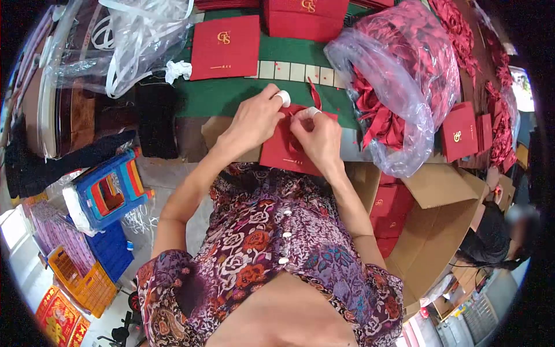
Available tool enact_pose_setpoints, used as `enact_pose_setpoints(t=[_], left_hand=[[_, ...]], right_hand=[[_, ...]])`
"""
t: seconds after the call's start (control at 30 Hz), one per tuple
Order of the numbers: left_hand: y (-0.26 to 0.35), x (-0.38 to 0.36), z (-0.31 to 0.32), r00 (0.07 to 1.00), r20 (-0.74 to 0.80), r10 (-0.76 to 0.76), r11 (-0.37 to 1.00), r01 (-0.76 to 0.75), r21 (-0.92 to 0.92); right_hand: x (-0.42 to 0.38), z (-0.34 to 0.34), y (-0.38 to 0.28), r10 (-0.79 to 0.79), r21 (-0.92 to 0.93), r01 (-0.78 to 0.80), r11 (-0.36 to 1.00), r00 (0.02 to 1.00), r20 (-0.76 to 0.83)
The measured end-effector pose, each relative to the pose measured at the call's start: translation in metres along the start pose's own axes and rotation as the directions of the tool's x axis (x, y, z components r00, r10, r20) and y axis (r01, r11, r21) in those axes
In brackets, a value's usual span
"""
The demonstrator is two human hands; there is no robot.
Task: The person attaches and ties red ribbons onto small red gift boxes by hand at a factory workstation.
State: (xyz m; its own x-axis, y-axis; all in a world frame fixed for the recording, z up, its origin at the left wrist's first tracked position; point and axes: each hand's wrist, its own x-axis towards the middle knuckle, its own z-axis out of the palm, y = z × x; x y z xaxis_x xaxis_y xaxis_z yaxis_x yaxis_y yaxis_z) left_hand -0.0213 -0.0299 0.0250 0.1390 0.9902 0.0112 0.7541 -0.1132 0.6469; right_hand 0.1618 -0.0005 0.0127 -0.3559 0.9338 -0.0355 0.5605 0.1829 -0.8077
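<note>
A red gift bag with small gold print lies flat at the table's front edge, in front of my body. My left hand is closed at its upper edge, fingertips pinched on a red ribbon. My right hand pinches beside it, thumb and finger pressed together on the ribbon. A loose end of the red ribbon sticks up beyond my right fingers. White covers wrap a finger on each hand. Where the fingertips meet, the ribbon is mostly hidden.
A flat red bag and a standing one are at the back. A plastic bag of red ribbons sits right, white straps left. Below right, an open carton holds red bags. Another person is at far right.
</note>
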Motion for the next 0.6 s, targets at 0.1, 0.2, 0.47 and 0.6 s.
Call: enact_pose_setpoints(t=[0.1, 0.2, 0.47, 0.6], left_hand=[[-0.003, 0.001, 0.005, 0.999, -0.042, -0.006, 0.996, 0.002, -0.095], [-0.002, 0.002, 0.006, 0.998, -0.052, -0.03, 0.993, 0.023, -0.12], [-0.001, 0.008, -0.001, 0.999, 0.01, -0.04, 0.982, 0.042, -0.184], [-0.002, 0.011, 0.006, 1.0, -0.007, 0.001, 0.979, -0.002, -0.203]], right_hand=[[0.001, -0.002, -0.001, -0.035, -0.068, 0.038, 0.997, 0.998, 0.052], [0.004, -0.005, -0.005, 0.013, -0.053, -0.008, 0.999, 0.995, 0.099], [0.011, -0.007, -0.007, 0.096, -0.067, -0.088, 0.994, 0.986, 0.133], [0.015, -0.006, -0.005, 0.032, -0.099, -0.021, 0.995, 0.994, 0.103]])
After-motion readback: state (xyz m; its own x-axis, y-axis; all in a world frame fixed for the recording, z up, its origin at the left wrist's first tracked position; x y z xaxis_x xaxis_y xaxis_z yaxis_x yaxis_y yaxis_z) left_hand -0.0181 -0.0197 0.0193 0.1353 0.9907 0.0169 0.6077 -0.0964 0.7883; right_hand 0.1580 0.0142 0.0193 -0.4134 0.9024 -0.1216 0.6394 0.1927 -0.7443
